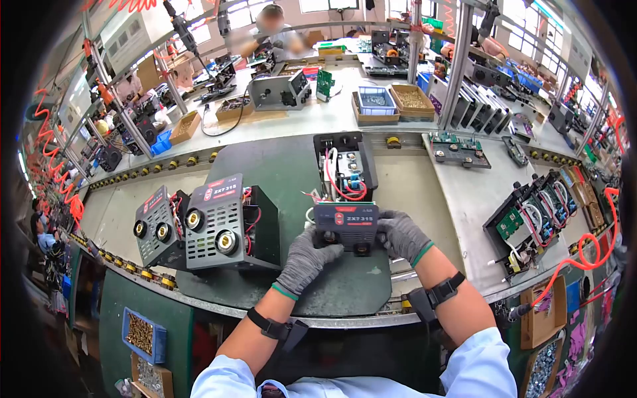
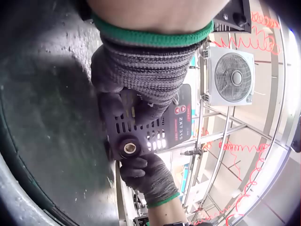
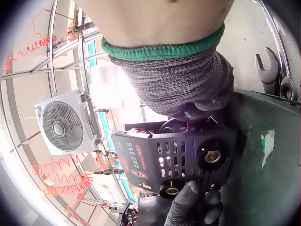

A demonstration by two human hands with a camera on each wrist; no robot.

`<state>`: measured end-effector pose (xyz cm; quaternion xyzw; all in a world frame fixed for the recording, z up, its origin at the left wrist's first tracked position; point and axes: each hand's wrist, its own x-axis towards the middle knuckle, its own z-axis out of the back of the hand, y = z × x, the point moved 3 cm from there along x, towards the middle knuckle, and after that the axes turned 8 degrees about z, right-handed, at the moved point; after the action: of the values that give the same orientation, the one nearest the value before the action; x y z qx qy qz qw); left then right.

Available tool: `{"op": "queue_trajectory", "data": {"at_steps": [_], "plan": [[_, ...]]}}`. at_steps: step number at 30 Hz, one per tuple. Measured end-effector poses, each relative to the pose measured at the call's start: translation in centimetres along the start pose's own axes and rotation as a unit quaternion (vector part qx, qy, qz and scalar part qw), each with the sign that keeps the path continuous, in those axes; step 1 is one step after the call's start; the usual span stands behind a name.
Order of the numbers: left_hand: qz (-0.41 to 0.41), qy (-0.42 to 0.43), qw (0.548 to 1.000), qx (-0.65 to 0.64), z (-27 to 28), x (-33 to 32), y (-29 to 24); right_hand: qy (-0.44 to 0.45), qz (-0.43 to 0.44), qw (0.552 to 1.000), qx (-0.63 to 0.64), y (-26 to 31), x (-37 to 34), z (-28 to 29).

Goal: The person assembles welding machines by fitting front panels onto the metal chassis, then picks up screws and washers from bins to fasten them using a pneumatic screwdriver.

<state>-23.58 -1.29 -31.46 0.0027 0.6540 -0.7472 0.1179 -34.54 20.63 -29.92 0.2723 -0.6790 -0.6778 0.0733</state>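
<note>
A dark front panel (image 1: 358,219) marked ZX7 315, with vent slots and round brass-centred sockets, stands upright before me. My left hand (image 1: 307,261), in a grey knit glove, grips its left side, thumb across the front face. On the opposite side my gloved right hand (image 1: 404,237) holds the panel near its lower corner; part of those fingers is hidden behind it in the head view. Directly behind the panel is an open welder housing (image 1: 345,162) with white and red wires. In the right wrist view, a brass socket (image 3: 212,157) sits beside the right hand.
Two welders with fitted panels, one nearer (image 1: 215,222) and one farther left (image 1: 158,225), stand on the green board (image 1: 279,166). An open circuit assembly (image 1: 531,215) lies at right near a red coiled hose (image 1: 584,247). Wrenches (image 3: 269,70) lie beside the board.
</note>
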Motion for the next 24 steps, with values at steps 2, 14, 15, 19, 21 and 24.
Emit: {"op": "queue_trajectory", "data": {"at_steps": [2,14,15,19,21,24], "plan": [[0.008,-0.016,0.999,-0.029,0.1,-1.3,-1.7,0.037,-0.002,0.999,0.006,-0.3,0.7,0.0],[-0.041,-0.116,0.992,0.018,-0.1,-10.1,-6.0,0.131,-0.024,0.988,0.079,-0.3,-7.5,-3.5],[-0.043,-0.115,0.992,0.017,-0.2,-11.5,-5.7,0.155,-0.009,0.982,0.109,0.4,-9.6,-3.4],[-0.09,-0.111,0.989,-0.027,-0.9,-14.4,-6.8,0.135,-0.181,0.929,0.293,2.3,-14.5,-3.4],[-0.148,-0.142,0.978,0.029,-0.5,-12.8,-7.5,0.131,-0.171,0.926,0.31,2.8,-14.7,-3.4],[-0.145,-0.13,0.981,0.02,-0.3,-10.6,-9.8,0.16,-0.1,0.954,0.231,4.8,-13.9,-2.3]]}}
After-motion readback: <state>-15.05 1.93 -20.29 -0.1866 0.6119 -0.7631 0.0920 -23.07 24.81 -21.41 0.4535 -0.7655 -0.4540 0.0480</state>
